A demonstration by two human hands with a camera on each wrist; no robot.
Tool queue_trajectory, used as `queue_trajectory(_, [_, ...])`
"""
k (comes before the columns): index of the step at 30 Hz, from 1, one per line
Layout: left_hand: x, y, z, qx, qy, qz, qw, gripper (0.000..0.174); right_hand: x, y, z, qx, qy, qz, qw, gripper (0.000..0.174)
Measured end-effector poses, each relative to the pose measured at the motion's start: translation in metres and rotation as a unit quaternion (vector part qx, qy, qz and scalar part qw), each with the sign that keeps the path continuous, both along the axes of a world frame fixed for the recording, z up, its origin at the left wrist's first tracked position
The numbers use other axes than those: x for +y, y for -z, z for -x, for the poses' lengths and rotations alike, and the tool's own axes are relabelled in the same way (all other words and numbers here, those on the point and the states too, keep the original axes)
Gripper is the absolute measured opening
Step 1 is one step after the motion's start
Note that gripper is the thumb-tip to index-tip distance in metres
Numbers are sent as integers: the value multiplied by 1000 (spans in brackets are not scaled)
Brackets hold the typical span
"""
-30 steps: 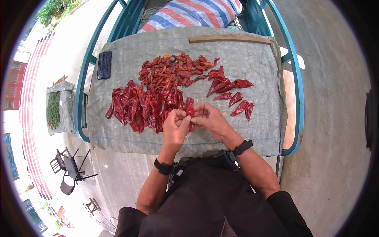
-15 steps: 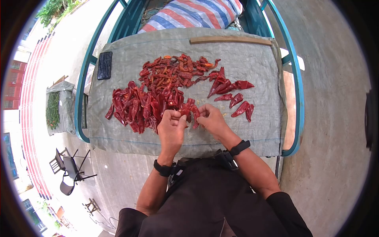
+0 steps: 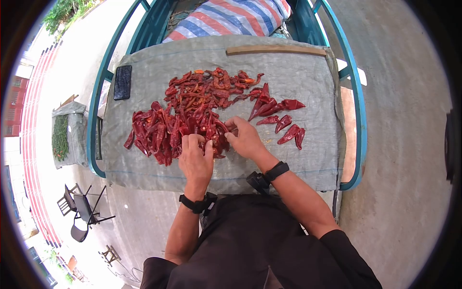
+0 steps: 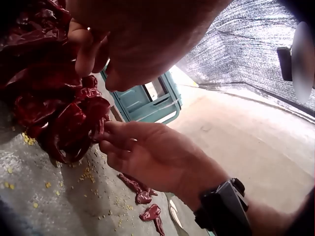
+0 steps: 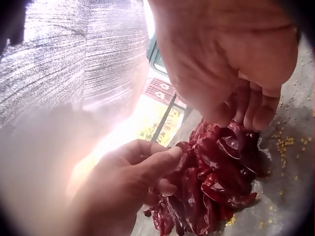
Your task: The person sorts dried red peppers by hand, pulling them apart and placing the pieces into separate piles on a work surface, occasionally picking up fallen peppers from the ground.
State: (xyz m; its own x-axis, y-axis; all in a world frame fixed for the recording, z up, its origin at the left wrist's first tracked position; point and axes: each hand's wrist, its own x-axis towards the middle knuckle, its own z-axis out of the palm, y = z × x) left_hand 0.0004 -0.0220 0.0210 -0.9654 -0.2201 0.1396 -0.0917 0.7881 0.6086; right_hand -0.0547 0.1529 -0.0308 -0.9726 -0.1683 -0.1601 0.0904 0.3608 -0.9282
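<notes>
Dried red chili peppers (image 3: 149,131) lie heaped on a grey woven sheet (image 3: 288,166). At the front of the heap is my left hand (image 3: 195,163), its thumb and fingers curled about a chili pepper among the others. In the right wrist view the left hand (image 5: 125,179) has its thumb tip against that pepper. My right hand (image 3: 248,139) pinches a chili pepper at the heap's right side. From the left wrist, the right hand's fingertips (image 4: 109,132) show on the end of a dark red pepper (image 4: 69,129).
Several separate chili peppers (image 3: 281,108) lie to the right, and more shrivelled ones (image 3: 197,91) behind. A phone (image 3: 122,83) sits at the left, a wooden strip (image 3: 276,50) at the back. Teal rails (image 3: 358,130) flank the sheet. Yellow seeds (image 4: 87,174) are scattered about.
Both hands have moved left and up to the heap from in front of it. The chili they held between them has gone in among the others, and the hands are farther apart.
</notes>
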Motion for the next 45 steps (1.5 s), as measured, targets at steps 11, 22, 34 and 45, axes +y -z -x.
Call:
queue_trajectory(11, [-3,-12,-9,64,38,-68,995,16,59,-12,27,242,62,-209,946,34])
queue_trajectory(22, [15,-7,-15,14,73,-209,975,16,90,10,57,230,49,-355,905,55])
queue_trajectory(34, [17,-6,-17,-4,98,-231,968,19,109,-6,42,241,157,-181,941,25])
queue_trajectory(45, [42,-16,0,-1,134,-245,960,17,105,-50,-13,-31,45,73,996,24])
